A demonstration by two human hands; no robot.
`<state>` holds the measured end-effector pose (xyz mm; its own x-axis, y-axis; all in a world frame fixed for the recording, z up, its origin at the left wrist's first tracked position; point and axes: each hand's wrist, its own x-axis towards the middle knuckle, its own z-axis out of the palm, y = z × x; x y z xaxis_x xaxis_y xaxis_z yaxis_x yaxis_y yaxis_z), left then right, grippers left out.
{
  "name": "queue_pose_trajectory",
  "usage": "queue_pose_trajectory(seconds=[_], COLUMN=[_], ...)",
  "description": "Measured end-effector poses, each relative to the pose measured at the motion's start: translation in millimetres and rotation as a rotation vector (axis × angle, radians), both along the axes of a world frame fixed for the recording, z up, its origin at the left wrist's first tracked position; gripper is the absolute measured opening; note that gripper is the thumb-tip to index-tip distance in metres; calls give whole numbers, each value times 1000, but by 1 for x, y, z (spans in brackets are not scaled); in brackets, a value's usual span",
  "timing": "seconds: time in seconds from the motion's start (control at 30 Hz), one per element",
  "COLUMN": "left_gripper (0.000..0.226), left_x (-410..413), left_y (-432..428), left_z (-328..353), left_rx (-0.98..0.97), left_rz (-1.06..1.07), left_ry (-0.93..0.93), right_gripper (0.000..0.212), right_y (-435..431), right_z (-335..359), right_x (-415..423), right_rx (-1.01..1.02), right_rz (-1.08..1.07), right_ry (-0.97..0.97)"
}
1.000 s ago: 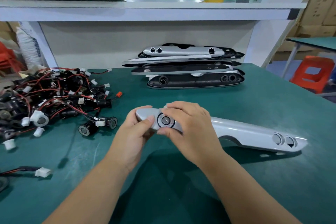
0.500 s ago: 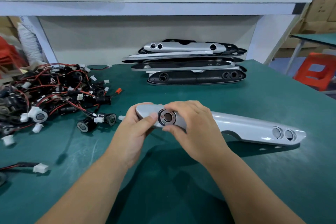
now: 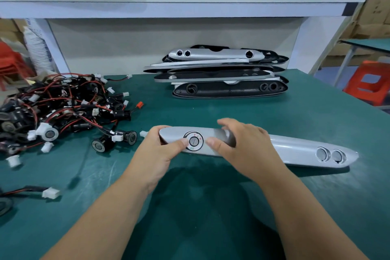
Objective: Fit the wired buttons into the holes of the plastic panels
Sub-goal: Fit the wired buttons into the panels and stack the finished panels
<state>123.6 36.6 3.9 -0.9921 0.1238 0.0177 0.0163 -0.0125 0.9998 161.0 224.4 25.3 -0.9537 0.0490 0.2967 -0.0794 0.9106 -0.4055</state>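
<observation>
The long silver plastic panel (image 3: 295, 150) lies on its side across the green table (image 3: 211, 207), smooth and shiny, with pointed ends. A round grey button (image 3: 193, 141) sits in the hole near its left end, inside a ring marked OFF. Two more round holes (image 3: 330, 155) are at the right end. The left hand (image 3: 156, 154) holds the left tip, thumb beside the button. The right hand (image 3: 242, 145) wraps around the panel just right of the button. A tangled pile of black buttons with red wires (image 3: 63, 107) lies to the left. A stack of panels (image 3: 221, 76) rests at the back.
</observation>
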Motion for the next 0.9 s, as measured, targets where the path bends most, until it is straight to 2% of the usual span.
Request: queue_pose_trajectory(seconds=[0.07,0.13,0.33,0.5,0.67,0.9], left_gripper=[47,44,44,42,26,39], left_x=[1,3,4,4,3,6], left_y=[0,1,3,4,4,-1], left_z=[0,0,2,0,-3,0], left_rx=[-39,-72,-147,-181,-226,-281], left_rz=[-9,-13,11,31,30,-44], left_ry=[-7,-5,19,23,59,91], right_gripper=[82,89,78,80,81,83], right_y=[-2,-7,-13,-17,-20,-19], right_z=[-4,-7,-12,-12,-13,-14], right_x=[-2,-4,-5,-3,-1,-1], right_rx=[79,132,166,201,208,227], right_rz=[-54,-103,-162,-172,-192,-184], right_ry=[-68,-62,-40,-33,-2,11])
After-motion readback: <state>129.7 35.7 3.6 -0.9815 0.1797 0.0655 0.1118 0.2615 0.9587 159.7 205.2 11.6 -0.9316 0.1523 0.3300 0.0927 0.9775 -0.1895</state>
